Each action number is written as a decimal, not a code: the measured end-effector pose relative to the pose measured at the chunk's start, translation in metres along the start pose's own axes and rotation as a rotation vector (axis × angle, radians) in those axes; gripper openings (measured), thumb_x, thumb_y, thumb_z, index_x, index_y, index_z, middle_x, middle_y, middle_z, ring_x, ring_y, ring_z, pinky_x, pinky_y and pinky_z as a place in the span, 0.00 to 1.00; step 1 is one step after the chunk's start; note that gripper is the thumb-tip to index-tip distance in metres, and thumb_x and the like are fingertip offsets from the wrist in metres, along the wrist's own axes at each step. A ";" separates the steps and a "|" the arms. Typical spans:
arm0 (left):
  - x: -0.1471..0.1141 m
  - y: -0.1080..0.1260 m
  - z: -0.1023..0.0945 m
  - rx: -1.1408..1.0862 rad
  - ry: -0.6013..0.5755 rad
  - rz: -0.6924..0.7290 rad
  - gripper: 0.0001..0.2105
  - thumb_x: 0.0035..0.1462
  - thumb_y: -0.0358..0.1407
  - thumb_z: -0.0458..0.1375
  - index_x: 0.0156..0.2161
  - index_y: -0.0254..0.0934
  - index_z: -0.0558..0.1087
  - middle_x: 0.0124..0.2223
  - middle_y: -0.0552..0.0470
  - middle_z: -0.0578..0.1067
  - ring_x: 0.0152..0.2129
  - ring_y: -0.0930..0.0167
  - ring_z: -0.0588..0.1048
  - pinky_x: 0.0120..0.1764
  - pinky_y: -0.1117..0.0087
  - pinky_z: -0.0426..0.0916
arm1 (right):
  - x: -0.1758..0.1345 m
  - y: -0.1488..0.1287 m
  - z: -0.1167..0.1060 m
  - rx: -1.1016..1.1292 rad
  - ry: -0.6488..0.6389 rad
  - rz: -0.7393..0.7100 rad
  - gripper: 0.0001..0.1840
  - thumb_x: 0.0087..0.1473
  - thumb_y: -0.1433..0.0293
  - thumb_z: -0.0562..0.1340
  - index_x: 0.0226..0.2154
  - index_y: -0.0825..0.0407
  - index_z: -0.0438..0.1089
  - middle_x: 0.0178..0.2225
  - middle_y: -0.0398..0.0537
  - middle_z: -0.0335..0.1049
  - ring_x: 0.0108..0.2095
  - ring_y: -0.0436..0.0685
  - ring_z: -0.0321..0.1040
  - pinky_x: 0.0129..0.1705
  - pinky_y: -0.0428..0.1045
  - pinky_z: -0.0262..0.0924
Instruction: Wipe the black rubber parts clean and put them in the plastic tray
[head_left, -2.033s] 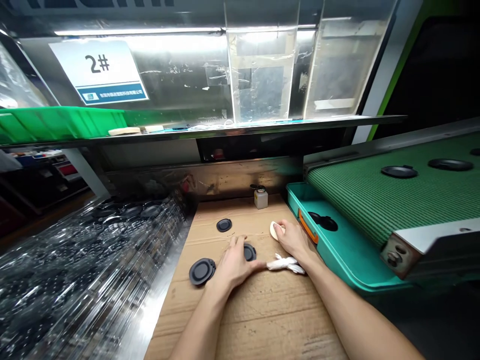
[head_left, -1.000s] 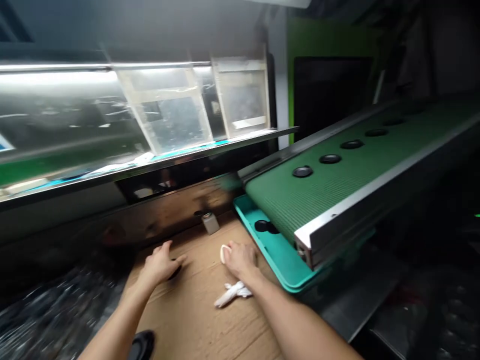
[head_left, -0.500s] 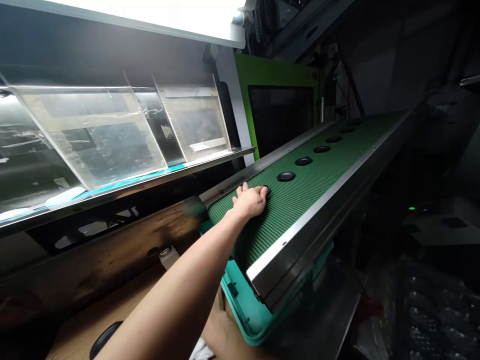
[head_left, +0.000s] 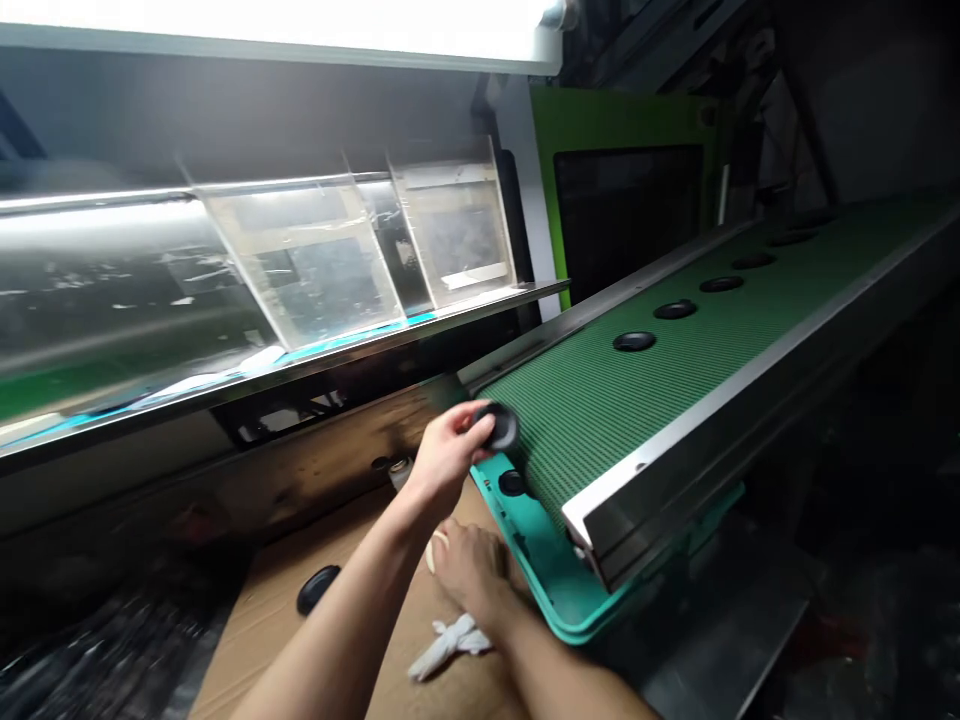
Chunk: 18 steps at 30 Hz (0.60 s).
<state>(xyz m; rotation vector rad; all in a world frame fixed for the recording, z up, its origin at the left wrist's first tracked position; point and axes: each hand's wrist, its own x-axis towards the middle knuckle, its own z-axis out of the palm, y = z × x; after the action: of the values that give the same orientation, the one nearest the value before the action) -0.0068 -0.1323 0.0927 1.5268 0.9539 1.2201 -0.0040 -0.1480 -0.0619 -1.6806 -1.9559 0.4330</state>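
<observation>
My left hand [head_left: 448,445] pinches a round black disc with a raised rim [head_left: 505,430], held up just off the near end of the green conveyor belt [head_left: 585,410]. Below and to the right of it, my right hand [head_left: 471,568] is closed over the cardboard, slightly blurred. A pale, curved edge shows at its fingers; what it belongs to I cannot make out. A crumpled white cloth [head_left: 450,645] lies close under the right wrist. Another black disc [head_left: 316,590] rests on the cardboard [head_left: 262,640], partly behind my left forearm.
More black discs [head_left: 634,341] lie in a row along the belt. Under its end sits a teal bin [head_left: 574,615] with a small black piece [head_left: 512,483] inside. The metal side rail [head_left: 675,450] edges the conveyor. A machine with clear panels [head_left: 307,270] stands at left.
My left hand has lifted a disc from the belt and drawn it back toward the near end. My right hand has come more fully into view. The view has swung left.
</observation>
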 end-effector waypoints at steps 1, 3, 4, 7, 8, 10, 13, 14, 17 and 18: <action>-0.028 -0.012 -0.024 -0.095 0.031 -0.067 0.18 0.50 0.39 0.63 0.46 0.35 0.72 0.42 0.46 0.74 0.35 0.70 0.74 0.35 0.71 0.69 | 0.001 0.001 0.003 -0.011 0.014 -0.002 0.18 0.60 0.62 0.48 0.42 0.52 0.69 0.36 0.57 0.74 0.39 0.64 0.72 0.41 0.55 0.60; -0.084 -0.044 -0.069 -0.238 0.163 -0.153 0.13 0.52 0.36 0.62 0.43 0.35 0.72 0.41 0.48 0.75 0.35 0.71 0.74 0.38 0.69 0.70 | 0.003 0.004 0.009 -0.031 0.033 -0.004 0.18 0.59 0.61 0.50 0.40 0.52 0.70 0.34 0.57 0.74 0.38 0.64 0.72 0.40 0.54 0.60; -0.109 -0.062 -0.089 -0.316 0.228 -0.191 0.11 0.52 0.35 0.62 0.41 0.34 0.72 0.41 0.48 0.75 0.35 0.71 0.74 0.40 0.68 0.70 | 0.004 0.006 0.011 -0.031 0.031 -0.011 0.18 0.59 0.60 0.50 0.39 0.51 0.70 0.34 0.56 0.74 0.37 0.63 0.72 0.39 0.53 0.60; -0.161 -0.108 -0.131 -0.483 0.456 -0.268 0.08 0.50 0.30 0.63 0.36 0.32 0.70 0.39 0.46 0.75 0.35 0.69 0.76 0.41 0.66 0.71 | 0.003 0.006 0.014 0.040 0.042 -0.026 0.19 0.61 0.60 0.48 0.43 0.51 0.69 0.34 0.54 0.74 0.38 0.60 0.72 0.40 0.51 0.60; -0.171 -0.119 -0.139 -0.522 0.505 -0.272 0.08 0.50 0.29 0.63 0.37 0.32 0.70 0.41 0.45 0.76 0.36 0.68 0.76 0.41 0.66 0.72 | 0.001 0.003 0.015 0.097 0.058 -0.036 0.20 0.61 0.60 0.48 0.46 0.51 0.67 0.36 0.54 0.74 0.39 0.60 0.71 0.41 0.50 0.60; -0.182 -0.133 -0.147 -0.591 0.553 -0.261 0.10 0.51 0.29 0.62 0.40 0.32 0.70 0.44 0.42 0.75 0.39 0.65 0.76 0.42 0.64 0.71 | -0.008 -0.010 0.016 0.257 0.100 -0.106 0.21 0.61 0.60 0.49 0.51 0.51 0.63 0.40 0.53 0.74 0.42 0.58 0.70 0.43 0.49 0.60; -0.184 -0.136 -0.148 -0.709 0.549 -0.231 0.13 0.53 0.28 0.60 0.44 0.34 0.68 0.45 0.43 0.75 0.38 0.65 0.76 0.42 0.61 0.71 | -0.028 -0.035 0.018 0.488 0.046 -0.289 0.23 0.61 0.58 0.49 0.54 0.51 0.60 0.42 0.50 0.73 0.40 0.55 0.70 0.41 0.47 0.62; -0.184 -0.135 -0.148 -0.760 0.519 -0.223 0.14 0.53 0.27 0.59 0.46 0.35 0.68 0.45 0.44 0.75 0.38 0.65 0.76 0.43 0.61 0.71 | -0.035 -0.042 0.019 0.521 -0.002 -0.339 0.24 0.61 0.57 0.49 0.55 0.50 0.61 0.41 0.49 0.73 0.39 0.55 0.70 0.40 0.46 0.62; -0.187 -0.130 -0.146 -0.950 0.362 -0.240 0.14 0.55 0.31 0.57 0.48 0.34 0.68 0.45 0.43 0.75 0.40 0.65 0.75 0.47 0.61 0.68 | -0.048 -0.054 0.021 0.397 -0.077 -0.360 0.26 0.60 0.54 0.49 0.56 0.47 0.62 0.38 0.48 0.75 0.37 0.56 0.72 0.38 0.48 0.63; -0.188 -0.129 -0.145 -1.014 0.321 -0.257 0.13 0.57 0.34 0.56 0.47 0.33 0.69 0.45 0.42 0.75 0.41 0.65 0.75 0.48 0.60 0.68 | -0.049 -0.055 0.021 0.306 -0.063 -0.326 0.26 0.60 0.54 0.48 0.56 0.44 0.62 0.37 0.48 0.75 0.37 0.57 0.72 0.38 0.49 0.63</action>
<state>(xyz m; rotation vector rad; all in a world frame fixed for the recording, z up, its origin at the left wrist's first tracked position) -0.1902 -0.2473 -0.0692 0.4090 0.5332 1.4477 -0.0564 -0.2040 -0.0576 -1.1488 -2.0399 0.6284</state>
